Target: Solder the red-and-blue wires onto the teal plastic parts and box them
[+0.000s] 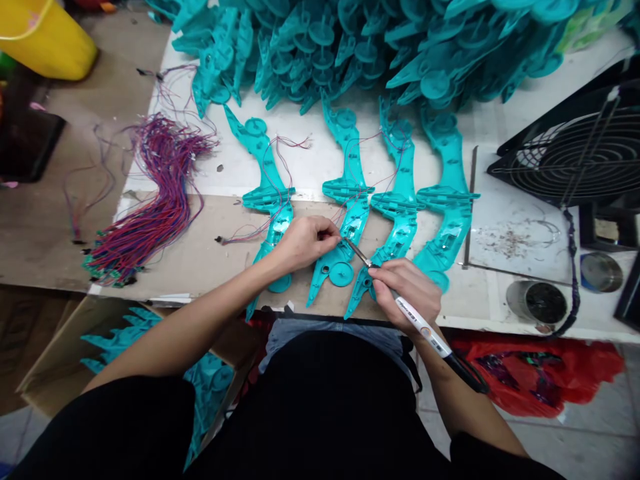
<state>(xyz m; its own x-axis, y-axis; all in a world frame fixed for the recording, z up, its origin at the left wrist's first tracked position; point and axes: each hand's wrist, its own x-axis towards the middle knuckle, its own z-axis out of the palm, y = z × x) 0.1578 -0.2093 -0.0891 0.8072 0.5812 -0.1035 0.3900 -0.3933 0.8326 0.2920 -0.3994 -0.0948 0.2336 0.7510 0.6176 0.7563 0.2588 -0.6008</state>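
Several teal plastic parts lie in a row across the table. Over the second teal part (350,157) from the left, my left hand (307,243) pinches a thin red-and-blue wire near its lower half. My right hand (407,293) is closed around a white-and-black soldering iron (423,327), whose metal tip points at the same part beside my left fingertips. Wires also lie on the leftmost teal part (270,170) and between the second and the third teal part (404,167). The rightmost teal part (451,160) lies beyond them.
Teal parts are heaped (320,53) at the back. A wire bundle (160,193) lies left, near a yellow bucket (47,40). A black fan (575,153) and a round tin (537,302) stand right. Below the table are a cardboard box (55,360) and a red bag (590,373).
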